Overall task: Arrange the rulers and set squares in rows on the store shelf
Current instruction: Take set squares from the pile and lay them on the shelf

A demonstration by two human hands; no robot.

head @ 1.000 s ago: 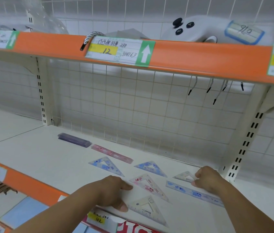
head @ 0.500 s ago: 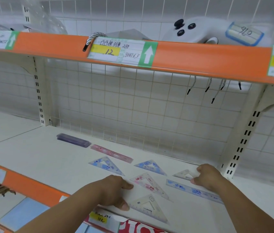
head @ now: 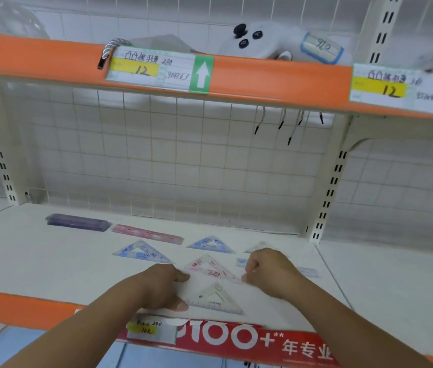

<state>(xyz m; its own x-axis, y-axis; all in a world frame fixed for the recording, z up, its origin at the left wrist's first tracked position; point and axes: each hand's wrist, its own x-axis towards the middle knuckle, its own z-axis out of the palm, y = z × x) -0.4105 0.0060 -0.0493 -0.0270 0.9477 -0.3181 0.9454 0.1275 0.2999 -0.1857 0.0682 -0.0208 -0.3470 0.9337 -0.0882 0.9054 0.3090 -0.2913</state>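
Note:
A pink set square and, nearer the edge, a clear set square lie flat on the white shelf. My left hand touches both: its index fingertip is on the pink one's left corner and its thumb on the clear one's left corner. My right hand is curled over the middle of a blue ruler, with its thumb tip at the pink set square's right tip. Whether it grips anything is hidden. Behind lie two blue set squares, a clear one, a pink ruler and a purple ruler stack.
An orange-fronted upper shelf with price labels hangs overhead and carries a white game controller. A wire-grid back panel closes the rear. A slotted upright stands at the right. A red banner runs along the shelf's front edge.
My right hand has left the clear set square at the back right and come nearer and leftward, over the blue ruler. The left hand stays on the two front set squares. The view has tilted.

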